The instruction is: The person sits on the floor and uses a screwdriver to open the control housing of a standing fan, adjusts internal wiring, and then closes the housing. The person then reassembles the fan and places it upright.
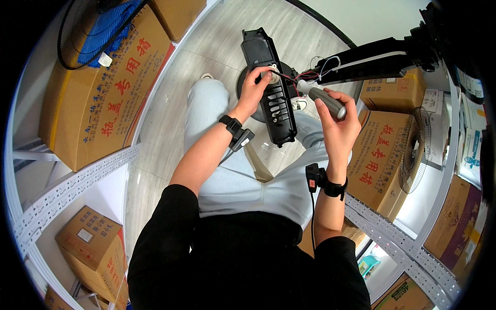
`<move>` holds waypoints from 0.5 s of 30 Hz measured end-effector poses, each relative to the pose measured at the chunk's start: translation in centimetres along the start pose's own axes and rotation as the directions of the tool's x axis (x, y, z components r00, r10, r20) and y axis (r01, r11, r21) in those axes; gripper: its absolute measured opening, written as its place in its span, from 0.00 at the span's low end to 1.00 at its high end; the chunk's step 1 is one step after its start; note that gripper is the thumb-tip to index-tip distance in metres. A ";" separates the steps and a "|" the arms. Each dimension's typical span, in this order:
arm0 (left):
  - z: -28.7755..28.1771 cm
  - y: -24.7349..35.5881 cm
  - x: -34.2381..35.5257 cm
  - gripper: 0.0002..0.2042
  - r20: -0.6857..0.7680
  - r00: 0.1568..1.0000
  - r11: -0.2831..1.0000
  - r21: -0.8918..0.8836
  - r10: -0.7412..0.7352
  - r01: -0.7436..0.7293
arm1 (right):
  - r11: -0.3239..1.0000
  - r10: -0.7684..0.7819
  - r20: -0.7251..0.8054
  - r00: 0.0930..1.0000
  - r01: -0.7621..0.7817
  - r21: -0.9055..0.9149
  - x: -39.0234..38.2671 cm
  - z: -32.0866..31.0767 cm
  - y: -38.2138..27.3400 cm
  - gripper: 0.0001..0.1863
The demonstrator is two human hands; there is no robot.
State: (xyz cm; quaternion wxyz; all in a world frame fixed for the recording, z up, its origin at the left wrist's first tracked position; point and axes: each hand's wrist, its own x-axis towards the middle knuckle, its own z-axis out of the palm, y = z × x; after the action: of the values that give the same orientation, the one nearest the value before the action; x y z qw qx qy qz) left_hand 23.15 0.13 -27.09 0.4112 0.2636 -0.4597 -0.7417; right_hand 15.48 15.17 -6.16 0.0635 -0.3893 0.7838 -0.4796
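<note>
A long black plastic housing [279, 111] with slots along its lower half stands in front of my knees, above a round dark base [241, 85]. My left hand [251, 93] reaches over its left edge, thumb and fingers closed at a whitish round part [273, 75]; what they pinch is hidden. In my right hand [341, 121] is a thick grey-handled screwdriver [326, 101] with a white neck. Its dark shaft points left, toward my left fingertips. Thin red and black wires [305, 76] run beside the shaft, between the housing and a long black arm-like part [367, 61].
Large cardboard boxes [111, 98] sit on the left shelf, with a wire fan guard [64, 36] and blue material above. More boxes [380, 155] and a round fan grille [415, 150] stand at the right. Metal shelf rails [72, 191] flank me on both sides.
</note>
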 end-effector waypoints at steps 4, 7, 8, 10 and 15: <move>-0.2 -0.4 0.0 0.09 -0.016 1.000 0.997 0.075 -0.007 0.008 | 1.000 0.029 -0.004 1.000 -0.029 0.005 -0.1 -0.2 0.2 0.15; -0.4 -0.9 0.1 0.10 -0.029 1.000 0.996 0.091 -0.006 0.008 | 0.999 0.031 -0.021 0.999 -0.030 0.041 -0.1 -0.4 0.1 0.16; -0.3 -0.8 0.1 0.10 -0.025 1.000 0.996 0.089 -0.003 0.005 | 0.999 0.034 -0.019 0.999 -0.033 0.040 -0.1 -0.4 0.0 0.16; -0.2 -0.7 0.1 0.10 -0.012 1.000 0.996 0.084 0.007 -0.006 | 0.999 0.039 -0.016 0.999 -0.039 0.038 -0.1 -0.6 0.0 0.16; -0.1 -0.1 -0.1 0.09 0.003 1.000 0.997 0.077 0.016 -0.016 | 1.000 0.013 -0.002 1.000 -0.013 -0.023 -0.1 -0.5 0.4 0.15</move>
State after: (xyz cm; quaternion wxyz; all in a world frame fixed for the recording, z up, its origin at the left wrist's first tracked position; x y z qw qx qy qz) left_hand 23.23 0.16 -27.28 0.4061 0.2745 -0.4906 -0.7204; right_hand 15.08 15.65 -6.24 0.0613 -0.3844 0.7920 -0.4703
